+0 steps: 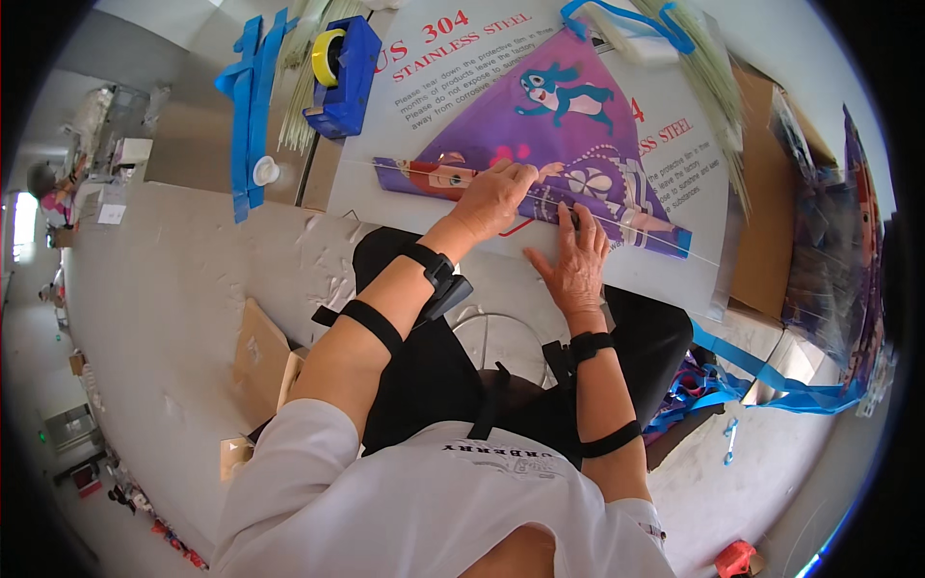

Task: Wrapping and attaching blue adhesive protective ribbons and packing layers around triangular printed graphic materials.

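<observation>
A purple triangular kite sheet (564,130) with cartoon figures lies on the printed board, its narrow tip pointing away from me. Along its near edge, which looks folded over, runs a thin pale rod (646,231), partly covered by my hands. My left hand (491,199) is closed on this edge, fingers bent and pressed together. Just right of it, my right hand (578,265) has bent fingers at the same edge, with the thumb held out to the left. A small dark thing shows between its fingers; its kind is hidden.
A blue tape dispenser (345,82) with yellow tape stands far left, beside blue ribbons (252,116) and bundled thin rods (301,87). More rods (708,82) lie far right. An open cardboard box (766,212) stands right, near glossy printed sheets (833,260).
</observation>
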`<state>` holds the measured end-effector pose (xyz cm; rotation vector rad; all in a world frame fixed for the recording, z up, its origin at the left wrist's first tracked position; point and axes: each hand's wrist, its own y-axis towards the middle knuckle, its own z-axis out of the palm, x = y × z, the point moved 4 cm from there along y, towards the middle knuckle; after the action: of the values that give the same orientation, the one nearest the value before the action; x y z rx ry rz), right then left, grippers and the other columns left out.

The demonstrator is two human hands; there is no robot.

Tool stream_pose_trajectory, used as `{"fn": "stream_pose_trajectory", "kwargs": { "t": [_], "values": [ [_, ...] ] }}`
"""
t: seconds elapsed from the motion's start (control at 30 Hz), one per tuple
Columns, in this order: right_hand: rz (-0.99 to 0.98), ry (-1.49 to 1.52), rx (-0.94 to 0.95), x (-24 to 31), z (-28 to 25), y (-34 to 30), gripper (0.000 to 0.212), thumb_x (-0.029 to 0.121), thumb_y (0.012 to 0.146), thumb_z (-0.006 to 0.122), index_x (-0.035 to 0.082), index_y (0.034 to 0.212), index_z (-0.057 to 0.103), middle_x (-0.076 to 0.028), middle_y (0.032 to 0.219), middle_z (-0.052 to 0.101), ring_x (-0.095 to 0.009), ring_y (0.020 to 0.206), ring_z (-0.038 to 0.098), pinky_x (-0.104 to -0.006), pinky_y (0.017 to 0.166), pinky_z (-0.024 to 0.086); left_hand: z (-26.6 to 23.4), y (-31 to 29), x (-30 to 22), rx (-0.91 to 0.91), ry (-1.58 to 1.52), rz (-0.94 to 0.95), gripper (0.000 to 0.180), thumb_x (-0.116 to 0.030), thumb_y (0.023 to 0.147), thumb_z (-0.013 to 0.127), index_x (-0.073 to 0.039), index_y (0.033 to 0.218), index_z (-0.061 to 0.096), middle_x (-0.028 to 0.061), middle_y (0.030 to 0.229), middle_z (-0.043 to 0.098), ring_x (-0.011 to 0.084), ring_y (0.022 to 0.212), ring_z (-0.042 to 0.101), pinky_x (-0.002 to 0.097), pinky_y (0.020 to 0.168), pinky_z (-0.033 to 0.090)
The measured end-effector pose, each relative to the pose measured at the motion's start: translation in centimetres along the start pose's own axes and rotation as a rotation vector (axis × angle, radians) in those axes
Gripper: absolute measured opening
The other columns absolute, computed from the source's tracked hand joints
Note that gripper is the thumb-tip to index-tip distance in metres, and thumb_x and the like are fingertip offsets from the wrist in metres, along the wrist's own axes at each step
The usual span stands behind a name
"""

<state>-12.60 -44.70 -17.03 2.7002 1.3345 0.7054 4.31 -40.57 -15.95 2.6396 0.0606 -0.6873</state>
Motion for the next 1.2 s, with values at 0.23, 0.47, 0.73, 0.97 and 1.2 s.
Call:
{"fn": "stream_pose_trajectory", "kwargs": {
  "t": [0.23,0.47,0.73,0.97,1.2],
  "values": [
    [0.001,0.027,-0.026,0.1,0.1,0.0,0.078,0.045,0.076,0.074,0.008,0.138,0.046,-0.013,0.136,0.04,-0.035,0.125,0.038,-0.0485,0.105,0.031,-0.7,0.4,0.4,-0.121,-0.222,-0.11,0.031,0.003,0.07,0.066,-0.01,0.098,0.063,0.0078,0.087,0.056,0.0289,0.086,0.055,0.0377,0.079,0.046],
    [0.009,0.033,-0.034,-0.1,0.0,0.0,0.078,0.044,0.076,0.074,0.008,0.138,0.046,-0.012,0.137,0.039,-0.035,0.126,0.038,-0.048,0.105,0.031,0.1,3.4,0.3,0.355,-0.62,-0.447,0.006,-0.007,0.082,0.066,-0.001,0.082,0.066,0.0042,0.08,0.062,0.0133,0.069,0.058,0.033,0.061,0.049],
    [0.016,0.02,-0.018,0.0,0.0,-0.1,0.079,0.044,0.076,0.074,0.008,0.139,0.044,-0.011,0.137,0.039,-0.032,0.127,0.037,-0.0468,0.106,0.03,1.1,4.4,0.1,0.5,-0.503,-0.488,0.008,-0.005,0.084,0.062,0.003,0.081,0.061,0.0087,0.071,0.065,0.0122,0.054,0.057,0.0322,0.053,0.048],
    [0.02,0.025,-0.018,0.0,0.0,0.0,0.08,0.044,0.074,0.075,0.008,0.139,0.044,-0.011,0.138,0.039,-0.033,0.126,0.038,-0.0467,0.105,0.031,2.0,4.5,-0.3,0.359,-0.104,-0.074,0.008,-0.01,0.078,0.067,-0.004,0.079,0.062,0.0163,0.083,0.066,0.0339,0.079,0.065,0.0436,0.067,0.05],
    [0.016,0.045,-0.029,0.0,-0.2,0.0,0.079,0.041,0.073,0.077,0.009,0.138,0.046,-0.011,0.138,0.04,-0.033,0.125,0.039,-0.0467,0.104,0.032,1.6,5.0,-0.8,0.251,0.176,-0.261,0.023,-0.023,0.072,0.076,-0.006,0.075,0.061,0.0145,0.084,0.068,0.0344,0.082,0.066,0.0448,0.069,0.05]
  ]
}}
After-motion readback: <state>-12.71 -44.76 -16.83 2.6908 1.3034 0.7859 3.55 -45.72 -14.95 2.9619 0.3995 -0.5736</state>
